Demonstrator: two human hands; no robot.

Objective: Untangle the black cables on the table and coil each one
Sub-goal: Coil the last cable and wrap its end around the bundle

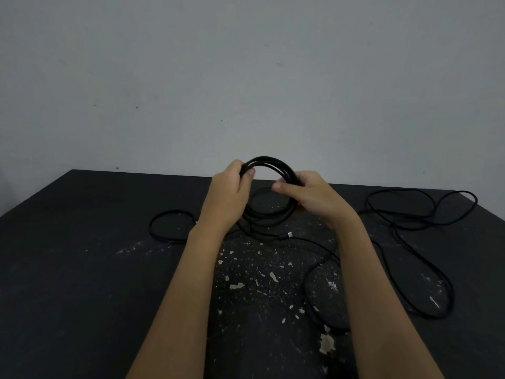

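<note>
Coiling in hand: gripping the black cable coil (269, 163) upright over the table's (82, 269) middle, left hand (232, 188) curled round its left side, right hand (307, 196) clamped on its right. Next, likely: drawing in the loose cable (410, 222) sprawled right, adding another loop.

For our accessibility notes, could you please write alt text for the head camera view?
Two hands hold a coil of black cable upright over a dark, paint-flecked table, the left hand gripping its left side and the right hand its right side. More black cable lies in loose loops on the table beside them.
</note>
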